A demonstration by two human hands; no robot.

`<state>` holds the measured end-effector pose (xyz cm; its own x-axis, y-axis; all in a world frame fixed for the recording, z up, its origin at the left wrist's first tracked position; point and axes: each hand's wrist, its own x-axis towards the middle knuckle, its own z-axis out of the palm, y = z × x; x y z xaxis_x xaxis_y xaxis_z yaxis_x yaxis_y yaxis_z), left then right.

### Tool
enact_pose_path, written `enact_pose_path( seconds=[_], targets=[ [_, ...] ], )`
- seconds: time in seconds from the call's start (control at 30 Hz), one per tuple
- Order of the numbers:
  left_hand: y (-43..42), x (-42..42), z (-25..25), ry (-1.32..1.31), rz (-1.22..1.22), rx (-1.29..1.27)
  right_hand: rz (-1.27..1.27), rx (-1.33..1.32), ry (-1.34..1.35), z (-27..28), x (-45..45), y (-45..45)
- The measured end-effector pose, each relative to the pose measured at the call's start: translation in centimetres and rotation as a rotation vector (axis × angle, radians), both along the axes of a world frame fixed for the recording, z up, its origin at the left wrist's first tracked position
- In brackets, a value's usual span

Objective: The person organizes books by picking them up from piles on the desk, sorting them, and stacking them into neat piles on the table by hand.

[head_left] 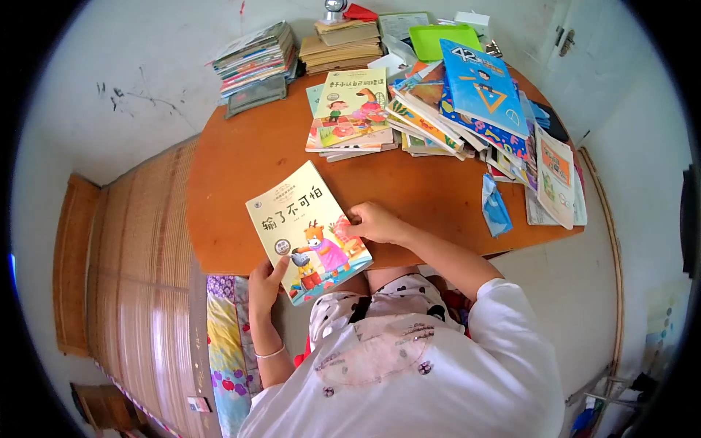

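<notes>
A cream picture book [307, 230] with a cartoon animal in a pink dress on its cover is held tilted over the table's front edge. My left hand [266, 286] grips its lower left side, thumb on the cover. At its right edge, my right hand [371, 222] is closed on the book, with some fingertips hidden. Beyond it on the table lies a small stack topped by another cream book [354, 106]. A larger, uneven pile with a blue book [483, 87] on top is to the right of that stack.
The brown table [241, 168] has stacked magazines [255, 62] at the back left and brown-paged books [341, 50] beside them. A green tray [444, 41] lies at the back. A blue packet [496, 206] and an orange-white book [555, 175] are at the right.
</notes>
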<state>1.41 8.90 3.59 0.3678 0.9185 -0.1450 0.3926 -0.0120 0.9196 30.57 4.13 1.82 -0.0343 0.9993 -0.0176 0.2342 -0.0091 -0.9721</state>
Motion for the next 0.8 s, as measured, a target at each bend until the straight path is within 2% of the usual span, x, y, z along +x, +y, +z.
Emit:
enact_pose_path(
  seconds=[0.07, 0.13, 0.2, 0.33, 0.4, 0.43, 0.47, 0.5, 0.53, 0.6, 0.63, 0.67, 0.7, 0.73, 0.77, 0.8],
  targets=[
    [0.7, 0.9, 0.6, 0.077, -0.012, -0.025, 0.002, -0.154, 0.023, -0.1, 1.0, 0.4],
    [1.1, 2.1, 1.3, 0.188, -0.041, 0.002, 0.002, -0.052, -0.003, 0.5, 1.5, 0.6],
    [1.5, 2.3, 2.2, 0.234, -0.075, 0.002, -0.006, 0.0, -0.446, 1.6, 1.6, 0.3],
    [2.1, 2.2, 3.0, 0.367, -0.13, 0.015, 0.026, 0.013, -0.557, 2.6, 1.3, 1.2],
    [2.3, 2.2, 2.7, 0.348, -0.151, -0.001, 0.333, -0.321, -0.743, 6.2, 1.8, 2.0],
    [2.1, 2.2, 2.8, 0.336, -0.116, 0.099, 0.204, -0.144, -0.911, 8.0, 1.6, 1.3],
    [1.8, 2.3, 2.7, 0.321, -0.077, 0.197, 0.053, -0.084, -0.936, 8.7, 1.6, 2.0],
    [2.1, 2.2, 2.8, 0.401, -0.077, 0.141, -0.099, -0.024, -0.957, 9.3, 1.7, 3.5],
    [2.5, 2.0, 3.0, 0.405, -0.085, 0.139, -0.241, 0.189, -0.972, 8.4, 2.4, 5.4],
    [2.7, 2.0, 3.7, 0.54, -0.187, 0.141, -0.306, 0.258, -0.925, 6.9, 4.6, 9.9],
    [2.3, 2.8, 5.1, 0.584, -0.146, 0.018, -0.477, 0.545, -1.1, 5.3, 6.1, 12.2],
    [2.2, 3.0, 5.9, 0.585, -0.143, 0.018, -0.647, 0.844, -1.258, 4.1, 6.7, 13.4],
    [2.4, 3.1, 6.5, 0.659, -0.175, 0.042, -0.648, 0.851, -1.253, 3.6, 6.9, 13.6],
    [2.4, 3.1, 6.8, 0.735, -0.208, 0.066, -0.573, 0.744, -1.232, 3.1, 7.2, 13.5],
    [2.2, 3.0, 6.8, 0.74, -0.206, 0.064, -0.496, 0.631, -1.207, 2.5, 7.3, 13.4],
    [2.0, 2.9, 6.6, 0.729, -0.179, 0.094, -0.496, 0.629, -1.202, 2.5, 6.5, 13.0]
  ],
)
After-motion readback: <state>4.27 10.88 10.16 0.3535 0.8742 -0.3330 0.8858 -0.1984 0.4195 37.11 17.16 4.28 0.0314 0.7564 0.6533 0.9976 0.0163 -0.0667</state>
